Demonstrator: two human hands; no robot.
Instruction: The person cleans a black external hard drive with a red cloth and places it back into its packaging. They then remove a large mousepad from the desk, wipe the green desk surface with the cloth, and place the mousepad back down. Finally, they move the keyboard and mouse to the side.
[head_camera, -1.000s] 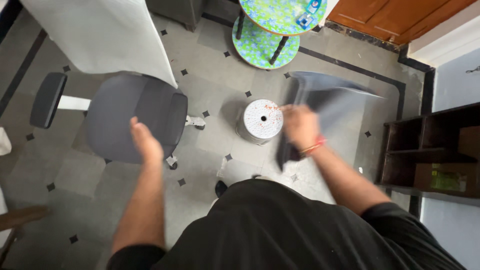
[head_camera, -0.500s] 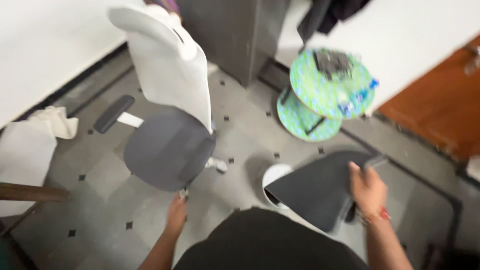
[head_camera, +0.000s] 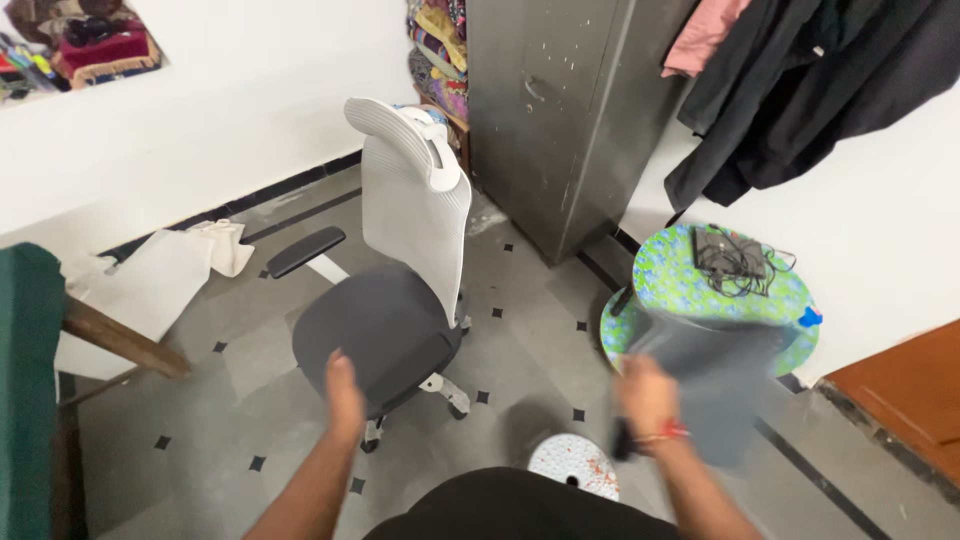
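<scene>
Right hand (head_camera: 648, 398) gripping dark sheet (head_camera: 715, 375), blurred

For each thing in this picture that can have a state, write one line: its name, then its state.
Left hand: open, empty, over the seat.
Right hand: gripping the dark sheet.
Dark sheet: held up, blurred.
Chair: upright, unoccupied.
Cabinet: doors shut.
Round table: cables on top.
Clothes: hanging.
</scene>
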